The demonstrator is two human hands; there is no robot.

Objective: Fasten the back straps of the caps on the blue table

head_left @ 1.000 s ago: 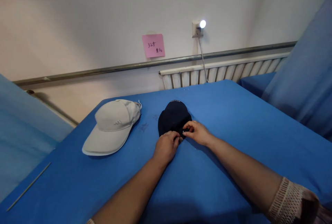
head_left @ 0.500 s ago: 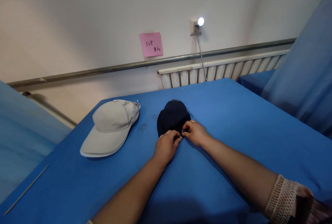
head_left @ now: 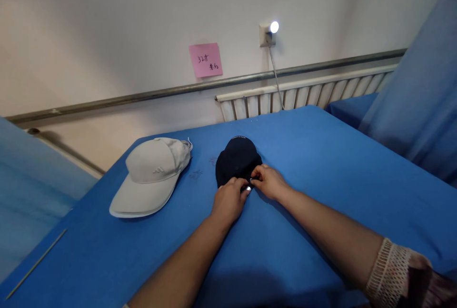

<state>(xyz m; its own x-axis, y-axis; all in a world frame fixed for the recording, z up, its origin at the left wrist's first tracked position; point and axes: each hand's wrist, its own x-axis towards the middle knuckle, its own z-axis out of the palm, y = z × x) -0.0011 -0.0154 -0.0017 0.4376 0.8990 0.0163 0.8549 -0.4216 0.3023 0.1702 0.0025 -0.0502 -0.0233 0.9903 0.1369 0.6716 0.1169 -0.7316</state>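
A black cap lies on the blue-covered table, its near edge between my two hands. My left hand is closed on the cap's near edge, thumb and fingers around a small shiny metal buckle. Just to the right, my right hand pinches the dark strap at the same edge, with a small bright spot by its fingertips. My fingers partly hide the strap and buckle. Left of the black cap rests a light grey cap, its brim toward me, touched by neither hand.
A thin stick lies near the table's left edge. Behind the table are a metal rail, a white radiator, a pink note and a lit plug-in lamp with a cord. Blue curtains hang on both sides.
My right hand has moved slightly left, closer to my left hand at the black cap's near edge. The view has shifted slightly. Both caps stay in place.
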